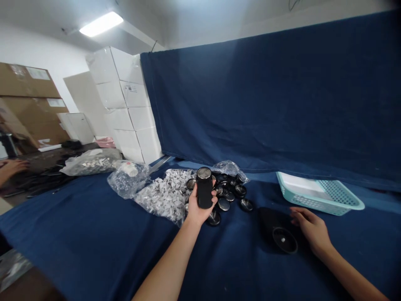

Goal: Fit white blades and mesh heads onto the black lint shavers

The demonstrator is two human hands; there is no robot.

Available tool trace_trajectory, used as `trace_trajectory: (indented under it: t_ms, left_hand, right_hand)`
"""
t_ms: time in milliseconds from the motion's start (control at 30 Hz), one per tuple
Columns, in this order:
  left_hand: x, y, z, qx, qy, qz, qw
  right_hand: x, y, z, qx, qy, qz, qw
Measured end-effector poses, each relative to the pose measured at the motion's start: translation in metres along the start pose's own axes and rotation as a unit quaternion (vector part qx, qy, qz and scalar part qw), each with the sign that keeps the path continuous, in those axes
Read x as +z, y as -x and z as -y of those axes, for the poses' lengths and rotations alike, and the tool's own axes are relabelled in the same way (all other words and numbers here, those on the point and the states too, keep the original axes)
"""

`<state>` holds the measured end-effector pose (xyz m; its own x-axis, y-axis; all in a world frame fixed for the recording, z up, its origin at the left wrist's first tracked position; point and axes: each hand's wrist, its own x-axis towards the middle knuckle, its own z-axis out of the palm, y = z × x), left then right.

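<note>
My left hand [200,211] is wrapped round a black can-shaped cylinder [204,193], held upright with its shiny round end on top. Behind and beside it lies a heap of round black lids [230,190] with shiny faces. To the right, my right hand [311,230] hovers low with its fingers curled together; whether anything small is between them cannot be made out. Just left of those fingers a larger black cylinder [271,228] lies on its side, its round end towards me and a small pale spot in the middle.
Small white parts [166,192] fill a clear bag left of the lids. A turquoise basket [338,205] stands at the right. Blue cloth [94,225] covers the table, and a blue curtain [269,100] hangs behind. White boxes [128,117] are stacked back left; another person's hand [14,167] shows far left.
</note>
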<state>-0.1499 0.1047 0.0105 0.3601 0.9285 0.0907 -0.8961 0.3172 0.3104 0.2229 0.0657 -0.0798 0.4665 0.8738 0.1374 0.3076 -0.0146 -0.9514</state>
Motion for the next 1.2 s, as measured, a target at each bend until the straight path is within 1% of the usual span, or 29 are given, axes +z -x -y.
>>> trace_trajectory:
  t_ms: [300,500,600,733,867,1033,1200]
  left_hand:
    - [0.002,0.004,-0.006,0.001,-0.016,-0.001,1.0]
    - [0.001,0.006,-0.004,0.009,-0.018,0.004,1.0]
    - [0.001,0.006,-0.004,0.013,-0.028,0.009,0.999]
    - [0.0,0.007,-0.006,0.014,-0.043,0.014,0.999]
    - [-0.001,0.007,-0.004,0.007,-0.054,0.015,0.998]
    - [-0.002,0.005,0.001,0.003,-0.067,0.006,0.998]
    - [-0.003,0.006,0.002,0.0,-0.082,-0.019,0.996]
  right_hand:
    - [0.005,-0.001,0.0,-0.007,-0.003,0.016,1.0]
    - [0.005,0.0,0.003,-0.022,0.009,0.019,1.0]
    - [0.006,-0.001,0.003,-0.031,0.029,0.027,0.999]
    - [0.008,-0.002,0.002,-0.039,0.064,0.053,0.996]
    - [0.009,0.0,0.005,-0.041,0.061,0.055,0.996]
    - [0.01,0.001,0.004,-0.049,0.063,0.065,0.995]
    - [0.011,-0.002,0.0,-0.054,0.066,0.072,0.994]
